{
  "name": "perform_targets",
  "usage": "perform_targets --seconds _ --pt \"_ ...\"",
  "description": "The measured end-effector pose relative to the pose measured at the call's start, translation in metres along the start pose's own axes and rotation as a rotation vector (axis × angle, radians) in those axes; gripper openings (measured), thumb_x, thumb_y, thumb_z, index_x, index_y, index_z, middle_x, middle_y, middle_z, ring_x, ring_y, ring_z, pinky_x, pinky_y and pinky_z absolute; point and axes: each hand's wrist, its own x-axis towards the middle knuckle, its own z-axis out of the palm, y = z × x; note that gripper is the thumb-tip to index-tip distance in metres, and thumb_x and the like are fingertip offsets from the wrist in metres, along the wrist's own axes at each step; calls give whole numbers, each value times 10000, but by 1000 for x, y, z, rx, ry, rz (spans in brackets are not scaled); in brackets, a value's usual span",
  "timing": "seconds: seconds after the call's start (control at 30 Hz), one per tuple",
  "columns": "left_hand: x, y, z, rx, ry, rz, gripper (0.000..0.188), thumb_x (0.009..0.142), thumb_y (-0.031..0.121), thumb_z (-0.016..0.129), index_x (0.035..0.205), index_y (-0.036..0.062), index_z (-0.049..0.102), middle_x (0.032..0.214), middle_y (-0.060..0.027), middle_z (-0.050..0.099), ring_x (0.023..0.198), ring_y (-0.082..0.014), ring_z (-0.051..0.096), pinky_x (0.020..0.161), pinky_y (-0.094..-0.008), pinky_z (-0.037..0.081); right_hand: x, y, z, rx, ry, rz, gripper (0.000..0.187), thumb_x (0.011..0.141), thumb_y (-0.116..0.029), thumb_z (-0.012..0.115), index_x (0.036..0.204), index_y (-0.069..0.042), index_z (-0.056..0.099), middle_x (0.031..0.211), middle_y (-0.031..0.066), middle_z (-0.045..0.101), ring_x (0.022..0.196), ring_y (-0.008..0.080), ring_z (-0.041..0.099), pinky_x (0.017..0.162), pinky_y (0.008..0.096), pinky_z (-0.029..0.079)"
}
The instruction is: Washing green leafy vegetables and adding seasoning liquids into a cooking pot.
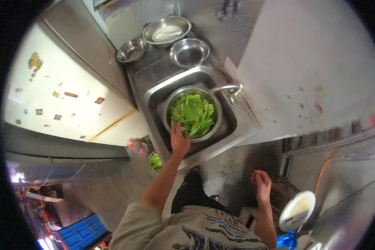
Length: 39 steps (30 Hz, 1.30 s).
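Green leafy lettuce [193, 112] fills a round steel bowl [217, 125] that stands in the sink basin [154, 102]. My left hand [179, 139] reaches over the near left rim of this bowl. Its fingers are stretched and apart, with the tips touching the leaves. Off to the right of the sink, my right hand [262, 184] hangs in the air, away from the counter. Its fingers are loosely bent, and I see nothing in them. Over the bowl's right rim extends the spout of a tap [228, 88].
Behind the basin stand an empty steel bowl [189, 53], a steel bowl [166, 24] with something white in it, and a smaller steel bowl [132, 51]. On the floor at the left are a container of greens [155, 161] and a red-capped bottle [137, 147]. A wall [312, 71] rises on the right.
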Motion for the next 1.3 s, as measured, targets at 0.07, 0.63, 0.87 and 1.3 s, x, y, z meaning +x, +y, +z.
perform_targets --seconds 0.07,0.63,0.87,1.3 --pt "26 -13 14 60 5 13 754 914 124 649 1545 43 245 1539 -283 298 1421 -489 291 1109 -555 355 44 -26 38 133 -121 85 250 1041 -235 549 1132 -21 642 959 45 664 838 159 626 770 332 507" --pt "101 -33 70 136 -287 70 847 797 272 729 1511 26 346 1592 -308 176 1487 -467 169 1195 -581 191 265 -162 160 777 -192 690 452 1006 -461 465 1129 -56 623 957 104 691 710 237 642 645 388 545" --pt "116 0 66 52 -137 112 758 773 161 685 1465 23 405 1538 -272 316 1435 -469 275 1184 -561 237 247 -159 178 618 -227 517 447 1036 -414 459 1156 -22 638 919 96 702 721 228 657 674 401 550" --pt "177 17 140 -518 -300 -284 355 903 122 588 1254 77 557 1213 -213 586 1147 -402 558 934 -486 485 232 -114 203 320 -158 362 395 1027 -400 517 1203 -53 588 954 75 683 728 218 673 671 353 554"
